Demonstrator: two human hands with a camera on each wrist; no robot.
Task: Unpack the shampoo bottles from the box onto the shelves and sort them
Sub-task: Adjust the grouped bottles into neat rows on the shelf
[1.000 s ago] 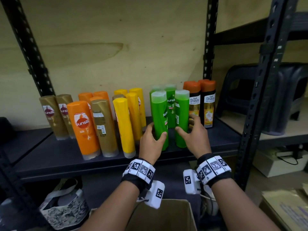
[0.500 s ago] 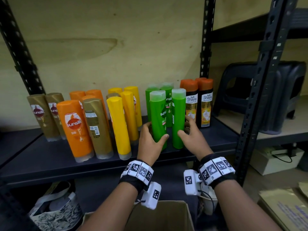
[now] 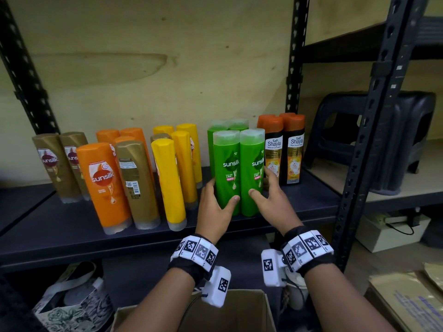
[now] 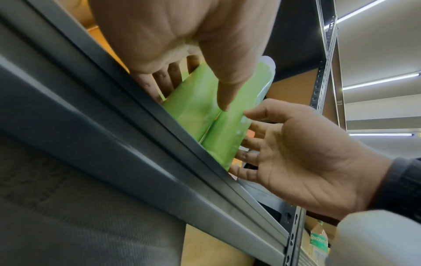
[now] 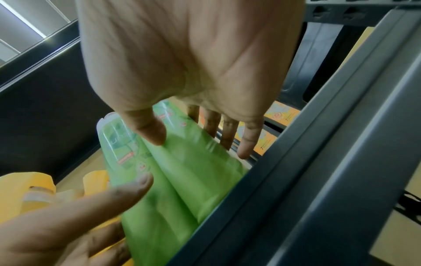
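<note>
Two green Sunsilk bottles (image 3: 226,171) (image 3: 251,168) stand upright side by side, touching, at the front of the dark shelf (image 3: 72,226), labels facing me. My left hand (image 3: 215,207) lies with straight fingers along the left bottle's outer side, its thumb on the front. My right hand (image 3: 271,200) mirrors it on the right bottle, fingers between that bottle and the Safi Shayla bottles (image 3: 293,149). The left wrist view shows both hands (image 4: 182,45) (image 4: 296,153) flanking the green pair (image 4: 205,111). The right wrist view shows the same green pair (image 5: 182,171). Two more green bottles stand behind.
Left of the green group stand yellow bottles (image 3: 167,180), orange Sunsilk bottles (image 3: 105,183) and gold ones (image 3: 57,164) (image 3: 136,183). An open cardboard box (image 3: 230,312) sits below my wrists. A shelf upright (image 3: 366,140) and a black stool (image 3: 383,140) are at the right.
The two front green bottles have been turned so their labels face me, and now stand level and pressed together. Both hands stay at their sides. The view has shifted a little.
</note>
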